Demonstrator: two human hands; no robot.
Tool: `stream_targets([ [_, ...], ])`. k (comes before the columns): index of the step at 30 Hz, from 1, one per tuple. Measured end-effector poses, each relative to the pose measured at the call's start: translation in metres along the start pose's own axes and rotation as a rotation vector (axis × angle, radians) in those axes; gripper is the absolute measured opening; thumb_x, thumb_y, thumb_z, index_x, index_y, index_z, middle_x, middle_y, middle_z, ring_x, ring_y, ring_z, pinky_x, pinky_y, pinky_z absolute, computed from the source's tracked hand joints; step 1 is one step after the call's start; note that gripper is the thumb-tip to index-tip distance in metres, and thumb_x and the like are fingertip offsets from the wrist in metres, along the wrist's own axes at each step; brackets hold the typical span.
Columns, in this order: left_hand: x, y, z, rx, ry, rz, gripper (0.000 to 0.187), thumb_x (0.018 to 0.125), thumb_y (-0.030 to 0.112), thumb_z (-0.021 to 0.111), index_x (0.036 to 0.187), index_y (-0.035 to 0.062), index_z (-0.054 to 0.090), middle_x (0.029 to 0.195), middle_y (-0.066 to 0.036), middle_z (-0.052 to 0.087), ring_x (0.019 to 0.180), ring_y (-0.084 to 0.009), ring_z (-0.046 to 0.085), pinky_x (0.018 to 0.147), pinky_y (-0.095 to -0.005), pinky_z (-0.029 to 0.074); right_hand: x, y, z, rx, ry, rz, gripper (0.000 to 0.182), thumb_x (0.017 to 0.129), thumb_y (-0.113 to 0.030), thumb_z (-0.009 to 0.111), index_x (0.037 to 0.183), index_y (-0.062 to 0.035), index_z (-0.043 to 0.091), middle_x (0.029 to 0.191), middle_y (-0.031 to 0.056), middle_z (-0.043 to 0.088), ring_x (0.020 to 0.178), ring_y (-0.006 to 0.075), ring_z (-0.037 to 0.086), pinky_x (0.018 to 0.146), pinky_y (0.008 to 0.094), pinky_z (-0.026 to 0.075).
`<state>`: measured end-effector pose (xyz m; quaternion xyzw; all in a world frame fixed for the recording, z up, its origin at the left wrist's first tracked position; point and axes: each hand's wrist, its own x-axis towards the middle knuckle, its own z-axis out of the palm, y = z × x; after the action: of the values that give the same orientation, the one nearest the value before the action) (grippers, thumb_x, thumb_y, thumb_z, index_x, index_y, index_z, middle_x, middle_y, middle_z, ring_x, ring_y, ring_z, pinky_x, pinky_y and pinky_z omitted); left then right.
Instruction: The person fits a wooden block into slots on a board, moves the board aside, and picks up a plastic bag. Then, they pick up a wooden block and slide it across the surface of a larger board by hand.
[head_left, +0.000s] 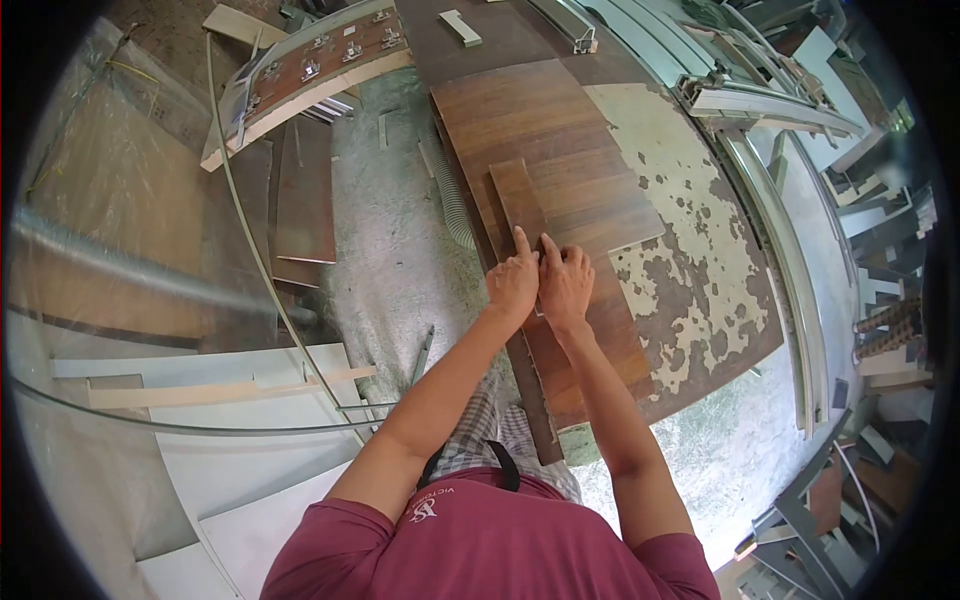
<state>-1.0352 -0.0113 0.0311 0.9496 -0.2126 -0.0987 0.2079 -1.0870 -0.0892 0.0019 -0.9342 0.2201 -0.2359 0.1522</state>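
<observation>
A narrow brown wooden strip (517, 196) lies lengthwise on a larger wood-grain board (560, 115), close to its left edge. My left hand (514, 282) is on the near part of the strip, index finger stretched along it and the other fingers curled. Right beside it, nearly touching, my right hand (566, 284) grips the strip too, its index finger extended and the others bent. Both hands cover the strip's near part, so my thumbs and its near end are mostly hidden.
Under the board is a worktable with a peeling surface (690, 290). A metal rail (790, 280) runs along its right side. A small pale block (460, 28) lies at the far end. Leftward are a panel with metal hinges (335, 60), white sheets (240, 460) and a ribbed hose (453, 200).
</observation>
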Motion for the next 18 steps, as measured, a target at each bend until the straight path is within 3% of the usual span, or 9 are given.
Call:
stream_targets([
  [18,0.242,-0.076,-0.056,-0.048,0.076,0.025,0.053,0.096,0.030,0.042,0.137,-0.0026,0.032,0.082,-0.026,0.066,0.079,-0.0392,0.066,0.069,-0.0474,0.053,0.219,-0.061,0.133,0.010,0.020,-0.026,0.035,0.087,-0.024,0.054,0.122,-0.0220,0.057,0.100,0.0082,0.054,0.095,0.0272,0.052,0.079,0.0391,0.043],
])
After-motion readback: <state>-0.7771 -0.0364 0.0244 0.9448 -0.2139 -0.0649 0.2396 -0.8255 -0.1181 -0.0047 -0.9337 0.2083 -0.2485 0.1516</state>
